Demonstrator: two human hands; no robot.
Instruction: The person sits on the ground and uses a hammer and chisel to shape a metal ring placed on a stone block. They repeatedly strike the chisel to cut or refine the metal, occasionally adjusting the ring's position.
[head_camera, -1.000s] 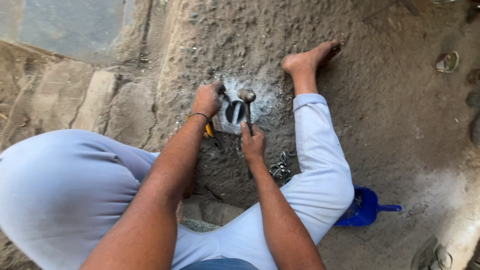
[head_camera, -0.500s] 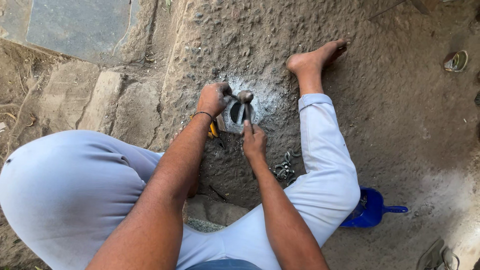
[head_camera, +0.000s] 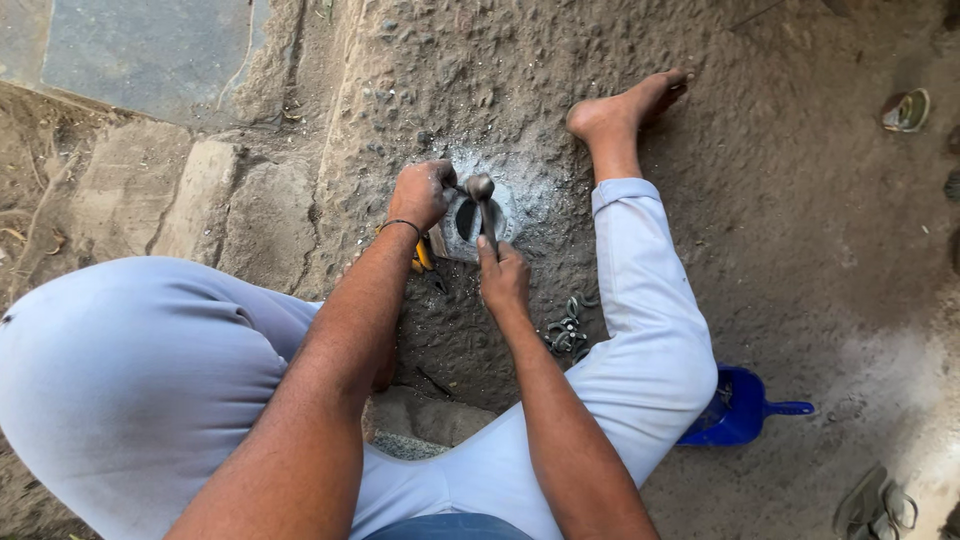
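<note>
Blue plastic dustpan (head_camera: 738, 408): landmark, on bare dirt ground (head_camera: 800, 250). Small heap of dark metal pieces (head_camera: 567, 332): left of dustpan, near. Sandal (head_camera: 872, 505): below and right of dustpan. Second sandal (head_camera: 906, 110): well above dustpan, far right. Grey stone slab (head_camera: 130, 50): far upper left of dustpan.

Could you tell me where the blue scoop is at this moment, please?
In the head view the blue scoop lies on the dirt ground at lower right, tucked against the outer side of the person's right knee, handle pointing right.
</note>
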